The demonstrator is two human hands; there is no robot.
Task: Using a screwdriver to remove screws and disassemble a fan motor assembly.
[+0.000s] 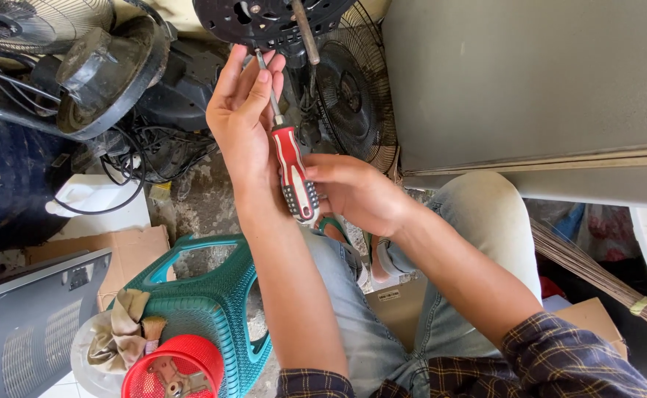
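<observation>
As left hand (pixel 244 118) steadies shaft, right hand (pixel 353 193) clasps screwdriver (pixel 294 173).

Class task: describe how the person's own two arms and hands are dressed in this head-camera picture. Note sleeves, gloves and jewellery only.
Both hands are bare: the left hand and the right hand wear no gloves, and no rings or watch show. The forearms are uncovered. Dark plaid sleeves, navy with thin yellowish and reddish lines, are pushed up towards the elbows.

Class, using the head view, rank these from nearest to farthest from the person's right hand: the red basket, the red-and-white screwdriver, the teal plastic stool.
From the right hand:
1. Red-and-white screwdriver: in its grip, handle end.
2. Teal plastic stool: lower left, beside the knee.
3. Red basket: bottom left, beyond the stool.
</observation>
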